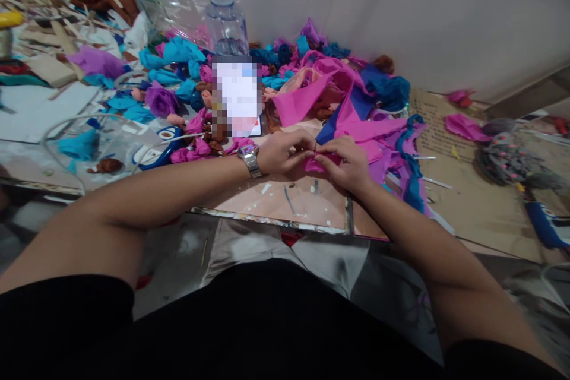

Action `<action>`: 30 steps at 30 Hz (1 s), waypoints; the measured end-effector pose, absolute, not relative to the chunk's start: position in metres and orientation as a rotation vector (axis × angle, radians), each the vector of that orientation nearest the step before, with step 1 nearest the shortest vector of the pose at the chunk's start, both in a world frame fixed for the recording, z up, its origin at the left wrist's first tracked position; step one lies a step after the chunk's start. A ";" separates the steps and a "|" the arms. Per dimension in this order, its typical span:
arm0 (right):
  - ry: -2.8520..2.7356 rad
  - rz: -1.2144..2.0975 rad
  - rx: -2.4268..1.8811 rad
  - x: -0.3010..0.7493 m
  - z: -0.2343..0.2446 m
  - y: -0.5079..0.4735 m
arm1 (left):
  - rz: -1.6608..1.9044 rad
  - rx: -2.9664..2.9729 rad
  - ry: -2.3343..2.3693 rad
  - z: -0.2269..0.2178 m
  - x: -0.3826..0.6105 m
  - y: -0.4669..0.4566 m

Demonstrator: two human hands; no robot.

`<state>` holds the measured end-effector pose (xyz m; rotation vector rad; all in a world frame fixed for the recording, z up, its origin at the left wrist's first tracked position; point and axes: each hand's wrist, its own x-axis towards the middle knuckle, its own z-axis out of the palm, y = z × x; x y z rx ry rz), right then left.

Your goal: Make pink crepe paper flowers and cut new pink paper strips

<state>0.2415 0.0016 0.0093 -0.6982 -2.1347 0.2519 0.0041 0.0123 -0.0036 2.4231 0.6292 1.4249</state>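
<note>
1. Pale, scuffed and paint-flecked, the worktop (276, 196) runs up to a plain off-white wall (445, 12); we look down on it over a lap in dark clothing.
2. At its near edge we see the left hand (285, 154) and the right hand (345, 163) drawn together, knuckles almost touching.
3. Both have their fingers curled in tight, and the fingertips pinch a small folded piece of pink crepe paper (323, 160), which sits between the two hands just above the worktop.
4. We note a silver metal wristwatch (250, 157) on the left wrist.
5. Just behind the hands lies a heap of long pink crepe paper strips (312, 92), with a dark blue crepe strip (412, 178) trailing down its right side.
6. To the left of that heap a blurred flat rectangular screen (236, 98) stands propped, and a clear plastic water bottle with a white cap (225, 18) stands upright behind it, near the wall.
7. Further left we find a purple paper rose (161, 100) among turquoise scraps, and a clear plastic tub (102, 148) nearer the edge.
8. In the far left corner thin wooden sticks (48, 12) lie piled.
9. On the right, a brown printed sheet (439, 124) covers the surface, and a grey bundle dotted with pink (507, 157) rests beyond it, well apart from the hands.
</note>
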 end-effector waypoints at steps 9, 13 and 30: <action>-2.058 0.245 -0.812 0.239 0.010 -0.001 | 1.306 2.407 0.667 -0.001 0.004 0.012; -2.064 0.263 -0.795 0.239 0.012 -0.001 | 1.285 2.419 0.657 0.000 0.003 0.014; -2.047 0.347 -0.671 0.239 0.013 0.000 | 1.311 2.439 0.432 0.006 0.005 0.007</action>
